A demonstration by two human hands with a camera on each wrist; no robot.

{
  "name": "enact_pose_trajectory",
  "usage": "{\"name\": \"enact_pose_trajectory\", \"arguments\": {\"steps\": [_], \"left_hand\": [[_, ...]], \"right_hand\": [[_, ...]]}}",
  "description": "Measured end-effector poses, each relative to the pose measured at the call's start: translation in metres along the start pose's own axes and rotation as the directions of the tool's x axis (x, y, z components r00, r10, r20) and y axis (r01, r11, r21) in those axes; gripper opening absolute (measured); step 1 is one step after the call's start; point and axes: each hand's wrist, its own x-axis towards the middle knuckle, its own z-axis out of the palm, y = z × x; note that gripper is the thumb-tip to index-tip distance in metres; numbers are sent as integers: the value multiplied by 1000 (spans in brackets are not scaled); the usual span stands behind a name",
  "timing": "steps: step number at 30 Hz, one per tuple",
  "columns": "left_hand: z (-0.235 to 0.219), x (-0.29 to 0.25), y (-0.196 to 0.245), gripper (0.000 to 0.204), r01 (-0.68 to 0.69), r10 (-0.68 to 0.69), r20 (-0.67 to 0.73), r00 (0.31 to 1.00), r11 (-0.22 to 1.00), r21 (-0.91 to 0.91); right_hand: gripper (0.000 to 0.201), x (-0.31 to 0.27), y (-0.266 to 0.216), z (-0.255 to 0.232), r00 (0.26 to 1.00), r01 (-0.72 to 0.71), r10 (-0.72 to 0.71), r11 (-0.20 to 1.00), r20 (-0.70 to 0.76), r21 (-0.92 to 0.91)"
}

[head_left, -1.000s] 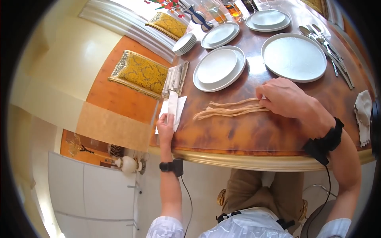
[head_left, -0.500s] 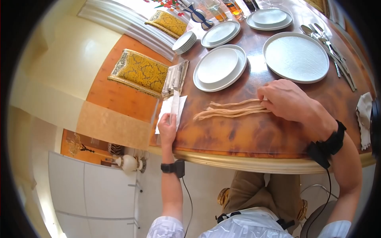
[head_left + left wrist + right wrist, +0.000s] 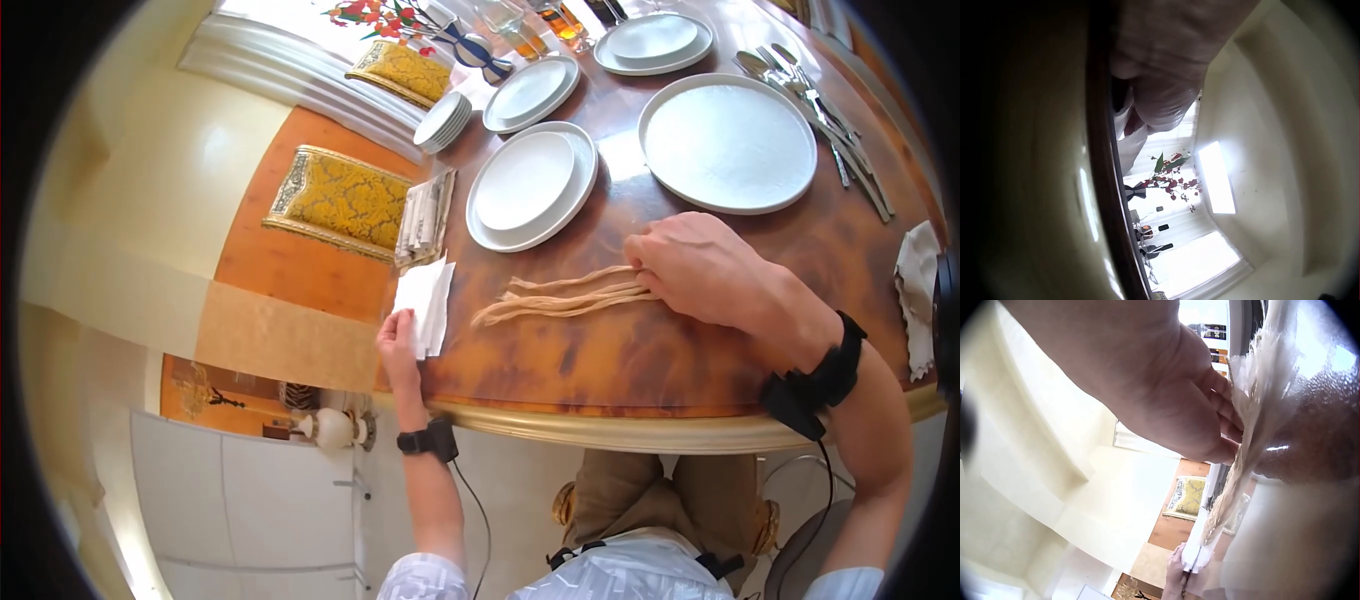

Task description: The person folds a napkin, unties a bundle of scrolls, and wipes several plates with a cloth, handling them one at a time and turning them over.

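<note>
My left hand pinches a small stack of white paper-like sheets at the table's left edge, thumb on top. In the left wrist view, a pale edge shows beyond the fingers. My right hand is over the table with its fingers curled, pinching the right ends of several beige cords. These lie loosely side by side on the wood, pointing left. The right wrist view shows the fingertips at the frayed, whitish part of the cords.
Beyond the cords stand stacked plates and a large plate. Cutlery lies at the right, near a crumpled cloth. Folded napkins sit behind the white sheets. Farther back are small plates, a vase and glasses.
The left hand has drawn a white strip back toward the table edge, and it now lies among the sheets in its grip. The right hand stays at the cords. The head view has shifted slightly.
</note>
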Motion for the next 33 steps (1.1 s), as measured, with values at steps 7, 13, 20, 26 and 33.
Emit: {"name": "enact_pose_trajectory", "arguments": {"steps": [7, 13, 20, 26, 33], "left_hand": [[12, -8, 14, 23, -209, 211, -156, 965, 977, 27], [14, -13, 25, 27, -175, 182, -52, 982, 978, 117], [8, -10, 61, 29, -216, 221, -25, 975, 969, 120], [-31, 27, 8, 31, -21, -11, 100, 995, 951, 309], [-40, 31, 50, 28, -207, 218, -4, 976, 935, 288]], "right_hand": [[13, 0, -3, -3, 999, -31, 31, 1000, 20, -6], [7, -2, -4, -1, 998, 17, -19, 1000, -66, -22], [7, -1, -5, -4, 998, 17, -17, 1000, -53, 4], [7, -2, -6, -5, 997, 26, -25, 1000, -70, 12], [9, 0, -7, -5, 1000, 12, -12, 1000, -22, -4]]}}
